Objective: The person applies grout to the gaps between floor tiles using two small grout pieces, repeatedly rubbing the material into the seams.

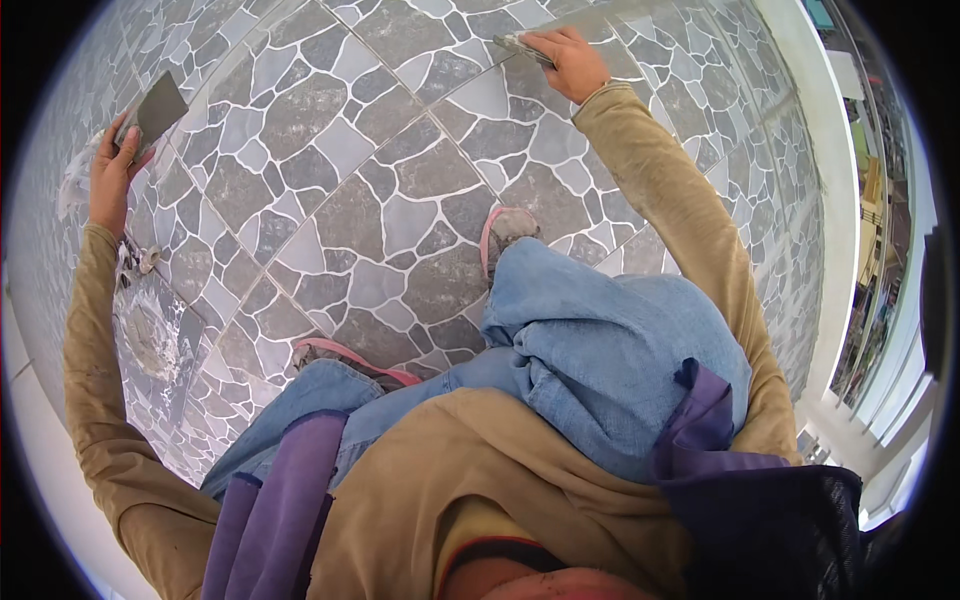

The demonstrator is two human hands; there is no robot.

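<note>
My left hand (122, 165) is out at the far left, its thumb and fingers closed round a flat grey rectangular plate (160, 108) held up off the floor. My right hand (572, 62) reaches to the far side, right of the middle. Its fingers press a thin flat scraper (522, 48), smeared with pale paste, low against the tiled floor (345, 225). The tiles carry a grey crazy-paving pattern with white lines, and straight joints run between them. The scraper lies near one such joint.
A grey board or tile (160, 345) with pale paste smeared on it lies by my left forearm. Crumpled clear plastic (78, 180) is beside my left hand. My sandalled feet (510, 228) rest on the tiles. A white ledge (842, 200) bounds the floor at right.
</note>
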